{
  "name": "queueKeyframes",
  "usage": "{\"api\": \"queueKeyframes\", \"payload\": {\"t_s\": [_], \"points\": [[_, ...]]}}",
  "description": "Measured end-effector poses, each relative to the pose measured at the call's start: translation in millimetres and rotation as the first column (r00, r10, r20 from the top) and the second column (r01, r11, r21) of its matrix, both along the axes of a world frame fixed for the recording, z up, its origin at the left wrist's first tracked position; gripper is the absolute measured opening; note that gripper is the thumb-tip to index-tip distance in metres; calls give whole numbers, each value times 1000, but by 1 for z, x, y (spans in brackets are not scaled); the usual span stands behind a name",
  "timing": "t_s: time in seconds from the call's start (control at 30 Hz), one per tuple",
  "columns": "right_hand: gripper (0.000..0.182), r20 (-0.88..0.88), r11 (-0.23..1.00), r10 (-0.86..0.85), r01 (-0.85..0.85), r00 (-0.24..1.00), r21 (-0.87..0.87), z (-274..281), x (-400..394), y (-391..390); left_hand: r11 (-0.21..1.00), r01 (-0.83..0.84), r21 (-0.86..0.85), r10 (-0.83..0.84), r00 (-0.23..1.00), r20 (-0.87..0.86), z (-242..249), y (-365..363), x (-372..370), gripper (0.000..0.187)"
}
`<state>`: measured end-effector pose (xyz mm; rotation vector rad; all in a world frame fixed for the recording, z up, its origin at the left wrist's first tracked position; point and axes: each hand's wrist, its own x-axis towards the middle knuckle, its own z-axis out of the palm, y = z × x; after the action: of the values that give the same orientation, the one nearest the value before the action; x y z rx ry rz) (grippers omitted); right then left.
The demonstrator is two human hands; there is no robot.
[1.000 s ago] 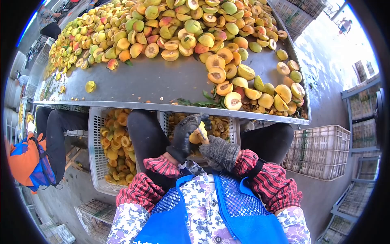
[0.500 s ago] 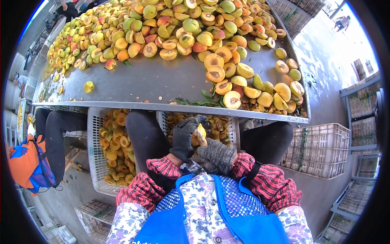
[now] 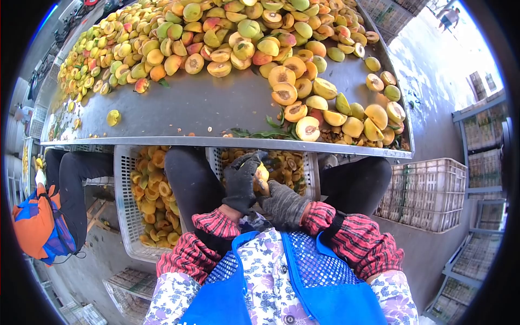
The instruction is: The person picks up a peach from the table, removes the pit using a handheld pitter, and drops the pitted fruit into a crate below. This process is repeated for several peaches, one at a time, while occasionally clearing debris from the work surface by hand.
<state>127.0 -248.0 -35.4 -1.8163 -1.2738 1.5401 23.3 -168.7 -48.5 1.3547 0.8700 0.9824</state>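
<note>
Leftward edges the fruit, gripped by the left hand; right hand clenched, seemingly working it; steadiness needed next.

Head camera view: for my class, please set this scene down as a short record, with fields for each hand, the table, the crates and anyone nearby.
Left hand: dark glove, holding a fruit piece
Right hand: grey glove, close to the fruit piece; its grip is unclear
Table: metal, bearing a heap of fruit, much of it cut open
Leaves: green, near the table's front edge
Left crate: white, holding fruit pieces
Middle crate: white, fruit pieces inside, partly hidden by the hands
Nearby person: at left, orange and blue clothing
</note>
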Motion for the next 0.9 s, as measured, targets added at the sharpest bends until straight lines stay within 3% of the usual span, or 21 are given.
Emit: {"api": "queueKeyframes", "payload": {"t_s": [0.07,0.17,0.2,0.27,0.37,0.4,0.43,0.5,0.57,0.6,0.63,0.7,0.8,0.87,0.9], "points": [[28,225,995,103,-98,969,-36,17,1,5,998,-53,-38,54,999,11,-9,-1,-1,19],[24,135,997,80,-76,988,-33,20,-1,9,994,-101,37,102,994,-43,-14,-1,-3,19],[22,216,961,225,-253,950,112,12,1,8,994,-109,30,111,993,-38,-16,-1,-3,19],[21,427,740,434,-584,794,334,-10,6,4,991,-126,-36,126,992,7,-25,-2,-3,18],[19,265,801,382,-461,885,382,-4,7,3,955,-158,-251,192,974,118,-24,-1,-3,17],[18,93,895,329,-342,940,288,-1,6,4,929,-164,-331,224,963,151,-23,-2,-2,17],[18,-72,959,243,-228,967,165,3,6,5,942,-174,-288,218,968,127,-22,-3,-1,17],[18,-57,947,238,-218,970,238,2,6,6,961,-194,-195,213,974,80,-21,-2,-2,16],[19,309,697,318,-442,896,565,-4,7,6,944,-171,-281,215,968,133,-22,-2,-4,17],[19,11,883,248,-231,969,408,4,6,8,934,-156,-322,216,963,159,-23,-2,-4,18],[18,-261,986,89,-47,961,162,19,4,10,977,-187,-101,192,981,40,-30,-2,-5,20],[17,-418,997,-57,27,907,-79,27,4,13,928,-138,345,217,956,-200,-45,2,-9,26],[17,-122,953,245,-216,962,211,16,7,13,878,27,477,181,906,-383,-46,6,-16,31],[18,310,726,410,-513,858,458,-13,8,9,845,101,525,137,908,-396,-42,8,-18,31],[18,326,731,438,-543,838,413,-18,7,10,825,137,548,118,907,-405,-39,10,-20,31]]}}
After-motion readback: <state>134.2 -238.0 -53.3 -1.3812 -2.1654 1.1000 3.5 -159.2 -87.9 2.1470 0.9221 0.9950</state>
